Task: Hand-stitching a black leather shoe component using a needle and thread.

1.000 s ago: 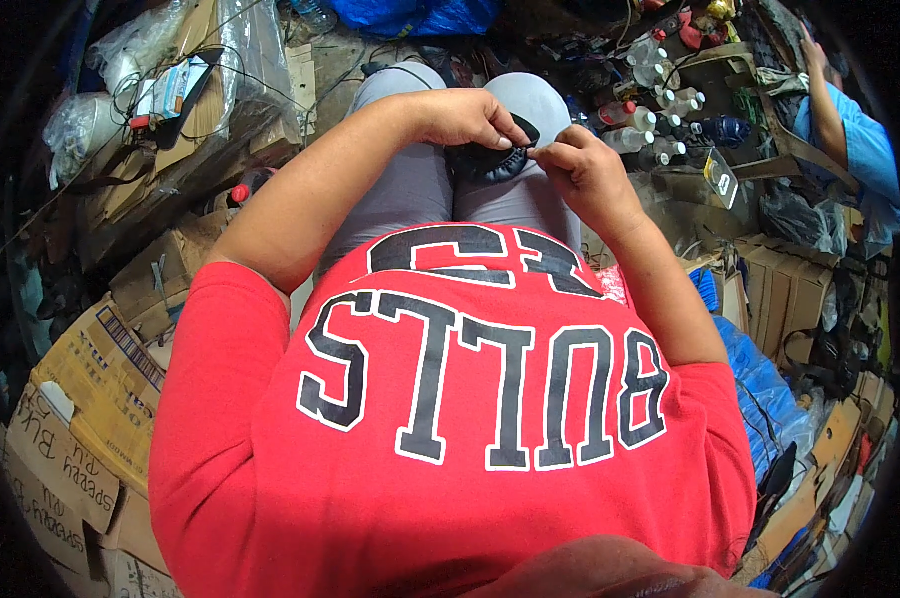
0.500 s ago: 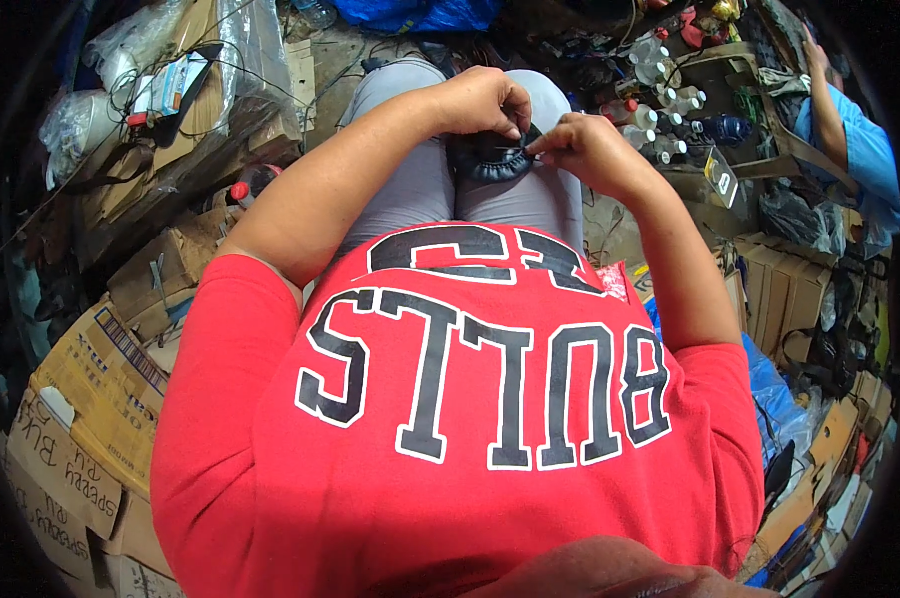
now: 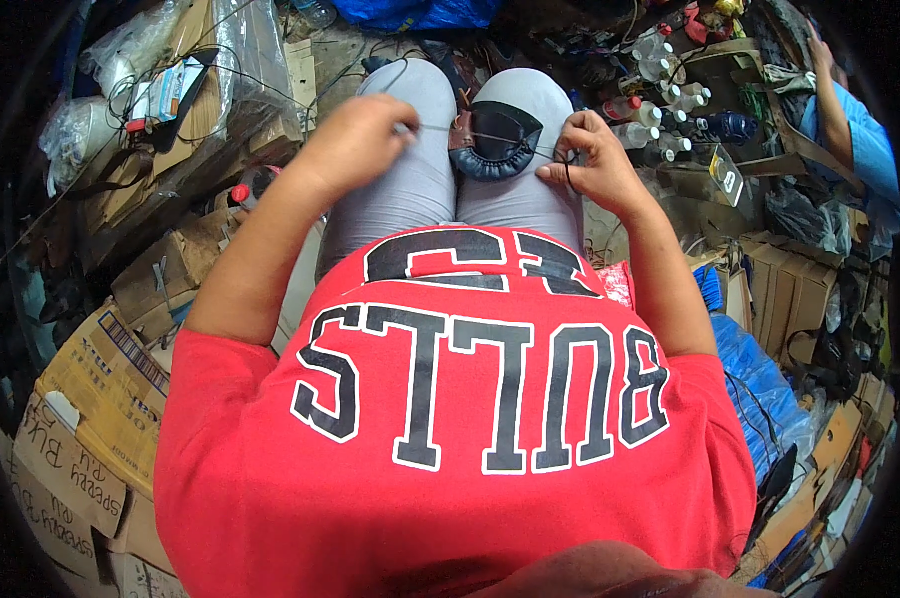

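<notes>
A dark leather shoe upper (image 3: 495,167) with a puckered, gathered toe edge rests on my thighs, between the knees. Out to its left, my left hand (image 3: 365,142) is closed in a pinch, slightly smeared by motion. A thin thread (image 3: 435,128) stretches from those fingers across to the upper. At the right side of the upper, my right hand (image 3: 600,164) has its fingers curled, with a dark strand (image 3: 569,171) looped round them. Whether a needle is in either hand cannot be made out.
Plastic bottles (image 3: 634,135) stand in a cluster to the right of my knees. Another person's arm (image 3: 831,115) and blue sleeve show at far right. Cardboard boxes (image 3: 101,389) and plastic-wrapped sheets (image 3: 256,70) crowd the left; a blue tarp (image 3: 420,12) lies ahead.
My hands have moved apart from the upper's edge: the left swung out to the left and nearer, the right slightly to the right. The thread is now drawn out, and more of the upper shows.
</notes>
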Motion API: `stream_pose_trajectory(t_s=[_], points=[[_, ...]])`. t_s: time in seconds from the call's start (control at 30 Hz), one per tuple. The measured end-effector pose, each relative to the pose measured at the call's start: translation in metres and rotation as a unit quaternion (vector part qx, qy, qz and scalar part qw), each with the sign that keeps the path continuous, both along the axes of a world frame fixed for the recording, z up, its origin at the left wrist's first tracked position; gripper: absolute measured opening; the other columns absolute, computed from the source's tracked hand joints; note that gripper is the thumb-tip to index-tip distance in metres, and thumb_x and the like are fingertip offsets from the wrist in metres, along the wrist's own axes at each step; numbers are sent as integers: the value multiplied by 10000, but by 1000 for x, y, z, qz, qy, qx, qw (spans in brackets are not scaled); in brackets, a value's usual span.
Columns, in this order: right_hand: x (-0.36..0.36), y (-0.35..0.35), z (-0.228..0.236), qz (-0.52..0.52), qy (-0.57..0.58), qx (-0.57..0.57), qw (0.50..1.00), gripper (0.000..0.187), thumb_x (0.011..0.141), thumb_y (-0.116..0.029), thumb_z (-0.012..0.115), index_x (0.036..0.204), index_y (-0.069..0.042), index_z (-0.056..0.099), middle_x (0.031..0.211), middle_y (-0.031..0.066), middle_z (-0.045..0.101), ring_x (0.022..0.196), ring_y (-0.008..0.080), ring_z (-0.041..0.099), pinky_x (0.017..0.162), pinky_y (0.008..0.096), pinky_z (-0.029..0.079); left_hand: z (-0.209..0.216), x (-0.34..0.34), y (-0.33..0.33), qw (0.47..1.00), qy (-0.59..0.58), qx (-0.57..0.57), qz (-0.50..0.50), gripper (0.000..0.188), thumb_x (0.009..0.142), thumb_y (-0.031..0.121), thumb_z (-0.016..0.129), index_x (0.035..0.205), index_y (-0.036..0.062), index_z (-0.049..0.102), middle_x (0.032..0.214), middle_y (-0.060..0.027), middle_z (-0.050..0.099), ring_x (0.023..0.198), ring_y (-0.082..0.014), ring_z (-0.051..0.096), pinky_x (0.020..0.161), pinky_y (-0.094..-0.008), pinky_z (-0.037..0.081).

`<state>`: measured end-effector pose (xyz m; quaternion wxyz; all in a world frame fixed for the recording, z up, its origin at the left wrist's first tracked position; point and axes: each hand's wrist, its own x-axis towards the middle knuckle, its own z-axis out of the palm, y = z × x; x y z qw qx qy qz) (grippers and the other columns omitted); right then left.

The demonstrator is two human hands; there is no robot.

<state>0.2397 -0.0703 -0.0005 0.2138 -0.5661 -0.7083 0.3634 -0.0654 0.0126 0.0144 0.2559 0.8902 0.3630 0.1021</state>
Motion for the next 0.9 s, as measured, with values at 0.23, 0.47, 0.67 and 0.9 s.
stream_pose_trajectory(t_s=[0.23, 0.47, 0.67, 0.9], points=[[-1, 22, -36, -394, 615, -55, 680, 411, 940, -362, 465, 785, -5, 597, 837, 88, 610, 785, 223, 575, 799, 345, 441, -2, 43, 14, 890, -378, -211, 143, 302, 944, 283, 468, 903, 32, 631, 839, -94, 615, 827, -244, 593, 791, -374, 447], [4, -2, -24, -228, 818, -206, 486, 453, 962, -382, 369, 600, -113, 415, 542, -4, 361, 516, 147, 384, 740, 345, 406, -14, 59, 21, 532, -584, -612, 25, 443, 984, 363, 299, 619, 118, 348, 561, -7, 332, 582, -169, 404, 771, -369, 410], [9, -12, -23, -225, 701, -232, 636, 461, 955, -396, 399, 587, -119, 376, 501, -9, 300, 465, 133, 294, 734, 323, 399, -28, 30, 28, 600, -545, -576, 106, 405, 980, 314, 344, 654, 92, 434, 575, -15, 418, 530, -152, 409, 764, -383, 439], [117, -33, -42, -181, 56, -212, 959, 471, 839, -189, 623, 1271, -50, 496, 1188, 125, 565, 1033, 198, 557, 930, 314, 401, -2, -63, 56, 991, 5, -21, 135, 310, 807, 193, 638, 1097, 86, 611, 984, -99, 626, 947, -236, 596, 873, -349, 451]])
